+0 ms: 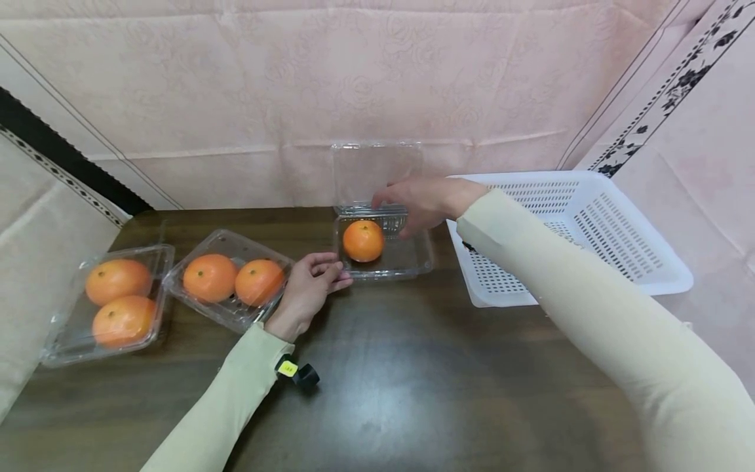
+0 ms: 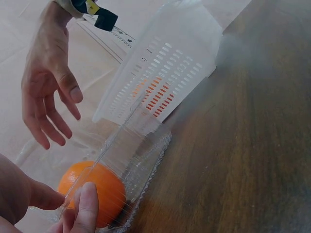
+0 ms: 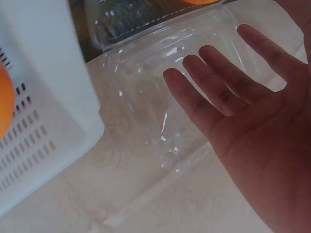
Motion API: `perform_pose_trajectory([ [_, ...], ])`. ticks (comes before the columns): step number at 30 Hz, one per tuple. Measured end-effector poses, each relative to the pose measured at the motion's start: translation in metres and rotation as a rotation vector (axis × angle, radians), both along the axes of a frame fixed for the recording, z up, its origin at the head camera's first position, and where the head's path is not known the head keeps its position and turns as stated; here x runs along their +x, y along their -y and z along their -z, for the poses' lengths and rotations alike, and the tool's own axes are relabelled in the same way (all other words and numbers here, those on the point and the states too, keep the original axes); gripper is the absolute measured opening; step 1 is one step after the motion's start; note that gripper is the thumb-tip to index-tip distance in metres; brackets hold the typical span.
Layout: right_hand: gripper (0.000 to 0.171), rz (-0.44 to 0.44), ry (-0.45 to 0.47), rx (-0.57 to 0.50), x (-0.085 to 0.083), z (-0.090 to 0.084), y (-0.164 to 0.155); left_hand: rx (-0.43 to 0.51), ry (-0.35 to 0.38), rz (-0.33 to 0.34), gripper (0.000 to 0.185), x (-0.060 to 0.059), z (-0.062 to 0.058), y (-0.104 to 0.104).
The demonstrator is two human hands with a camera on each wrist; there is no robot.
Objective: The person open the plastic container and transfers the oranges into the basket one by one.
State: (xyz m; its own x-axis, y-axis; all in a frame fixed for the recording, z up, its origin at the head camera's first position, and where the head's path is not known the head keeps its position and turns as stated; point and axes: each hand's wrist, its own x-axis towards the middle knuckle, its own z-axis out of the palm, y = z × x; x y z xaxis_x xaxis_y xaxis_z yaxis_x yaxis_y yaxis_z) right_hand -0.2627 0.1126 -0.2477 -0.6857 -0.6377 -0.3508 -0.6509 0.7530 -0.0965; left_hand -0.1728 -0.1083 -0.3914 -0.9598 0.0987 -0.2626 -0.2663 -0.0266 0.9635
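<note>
A clear hinged plastic container (image 1: pixel 409 255) lies at the back of the table, its lid (image 1: pixel 356 174) raised against the cloth behind. One orange (image 1: pixel 362 240) sits in the left part of its base. My left hand (image 1: pixel 307 288) pinches the container's front left rim between thumb and fingers, as the left wrist view also shows. Above the right part of the container hovers my right hand (image 1: pixel 421 200), holding nothing; its fingers (image 3: pixel 228 92) are spread and nearly straight in the right wrist view, in front of the clear lid (image 3: pixel 160 111).
To the right stands a white slotted basket (image 1: pixel 625 229); an orange (image 3: pixel 6 102) shows in it from the right wrist. Two clear containers, each with two oranges, stand at left: one beside my left hand (image 1: pixel 227 246), another farther left (image 1: pixel 65 341). Pink cloth (image 1: pixel 377 78) hangs behind the table.
</note>
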Motion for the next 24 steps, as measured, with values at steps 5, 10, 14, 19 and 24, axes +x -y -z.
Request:
perform_pose_trajectory([
  [5,0.069,-0.022,0.032,0.006,-0.002,0.003,0.008,0.005,-0.004,0.004,0.039,0.0,-0.001,-0.001],
  [10,0.069,-0.012,0.046,0.013,-0.003,0.004,0.013,0.024,-0.012,-0.001,0.04,-0.002,-0.003,-0.003],
  [14,0.068,-0.005,0.05,0.006,-0.004,0.007,0.016,0.025,-0.007,0.0,0.041,-0.001,-0.004,-0.002],
  [19,0.067,-0.019,0.045,-0.002,-0.005,0.014,0.021,0.019,0.002,0.004,0.04,0.0,-0.004,-0.001],
  [24,0.068,-0.031,0.058,0.001,-0.006,0.021,0.026,0.026,-0.003,0.012,0.04,0.001,-0.003,0.0],
])
